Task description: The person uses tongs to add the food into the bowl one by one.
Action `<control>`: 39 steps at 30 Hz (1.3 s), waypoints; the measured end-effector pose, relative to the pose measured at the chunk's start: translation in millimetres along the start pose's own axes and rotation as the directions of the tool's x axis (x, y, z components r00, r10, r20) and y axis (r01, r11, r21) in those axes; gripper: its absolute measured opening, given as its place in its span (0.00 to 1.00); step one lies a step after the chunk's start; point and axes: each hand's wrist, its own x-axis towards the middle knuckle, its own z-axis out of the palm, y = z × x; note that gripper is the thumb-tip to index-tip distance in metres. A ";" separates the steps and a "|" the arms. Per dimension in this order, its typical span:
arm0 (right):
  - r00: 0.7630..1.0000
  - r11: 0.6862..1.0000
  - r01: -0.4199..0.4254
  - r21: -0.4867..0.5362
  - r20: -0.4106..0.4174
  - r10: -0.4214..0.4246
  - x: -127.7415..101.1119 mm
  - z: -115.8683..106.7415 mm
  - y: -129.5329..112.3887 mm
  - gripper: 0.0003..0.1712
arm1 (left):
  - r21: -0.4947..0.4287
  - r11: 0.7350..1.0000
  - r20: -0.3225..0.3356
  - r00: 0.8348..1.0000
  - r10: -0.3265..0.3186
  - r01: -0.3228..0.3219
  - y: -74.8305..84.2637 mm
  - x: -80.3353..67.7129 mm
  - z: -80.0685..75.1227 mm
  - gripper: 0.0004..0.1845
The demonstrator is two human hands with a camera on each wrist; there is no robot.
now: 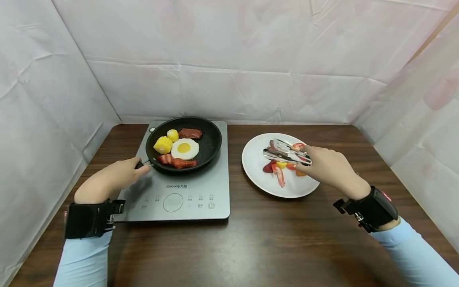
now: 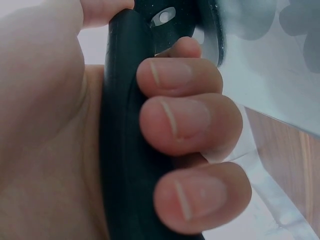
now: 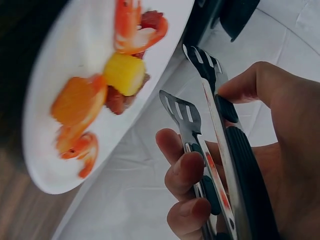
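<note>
My left hand [image 1: 111, 179] grips the black handle [image 2: 122, 125] of a frying pan [image 1: 209, 145], its fingers curled round it in the left wrist view. In the pan lie a fried egg [image 1: 184, 149], corn pieces [image 1: 163, 145], a slab of browned meat [image 1: 190, 133], a bacon-like strip [image 1: 165, 159] and a small drumstick [image 1: 184, 163]. My right hand [image 1: 331, 167] holds metal tongs [image 1: 287, 153] over a white plate [image 1: 256, 177]. Their slotted tips stand apart with nothing between them in the right wrist view. Shrimp [image 3: 131, 30], a corn piece [image 3: 125, 75] and meat [image 3: 117, 100] lie on the plate.
The pan is over a silver induction cooker [image 1: 215, 179] at the left of the dark wooden table [image 1: 244, 247]. White sheeting [image 1: 229, 87] rises behind the table and along both sides. The plate stands right of the cooker.
</note>
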 end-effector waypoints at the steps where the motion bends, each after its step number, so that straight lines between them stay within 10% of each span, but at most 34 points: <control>1: 1.000 1.000 -0.001 0.003 -0.002 0.001 -1.0 1.3 1.9 0.34 | -0.001 1.000 -0.002 1.000 -0.002 0.001 -0.1 0.1 0.6 0.43; 28: 0.999 1.000 -0.026 -0.007 0.023 0.026 -21.7 18.5 28.9 0.34 | -0.004 1.000 -0.021 1.000 0.010 -0.011 -0.1 0.1 1.4 0.42; 39: 0.996 0.998 0.024 -0.058 -0.084 -0.029 -26.7 26.7 30.6 0.26 | -0.001 1.000 -0.015 1.000 0.006 -0.006 0.9 -0.5 0.7 0.42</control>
